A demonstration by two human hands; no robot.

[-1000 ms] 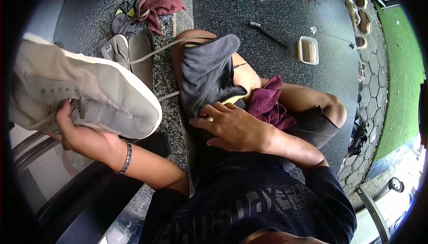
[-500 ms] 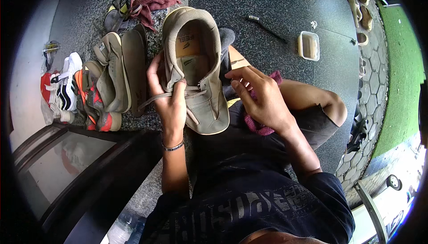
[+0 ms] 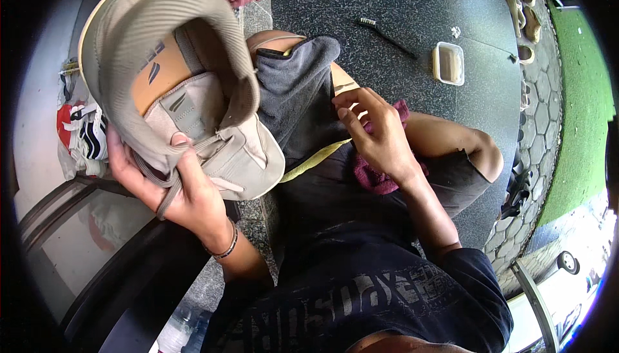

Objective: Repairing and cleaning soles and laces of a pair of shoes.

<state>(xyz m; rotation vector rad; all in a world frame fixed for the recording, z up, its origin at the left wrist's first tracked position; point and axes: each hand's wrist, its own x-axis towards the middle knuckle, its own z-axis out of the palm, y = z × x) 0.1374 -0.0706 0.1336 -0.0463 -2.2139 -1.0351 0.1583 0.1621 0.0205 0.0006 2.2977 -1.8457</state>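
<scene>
Dark lettering [image 3: 147, 58] and a leaf-like mark [image 3: 154, 73] show inside the beige shoe [image 3: 187, 92], grasped by the left hand [image 3: 187, 188] farther left than before. The right hand [image 3: 380, 132] curls by the grey cloth [image 3: 298, 88], its grip unclear.

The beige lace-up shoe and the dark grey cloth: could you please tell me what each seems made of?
Beige lace-up shoe: matte, probably textile, given its ribbed collar. Dark grey cloth: matte, likely microfibre, judging by its fuzzy nap and limp folds.
</scene>
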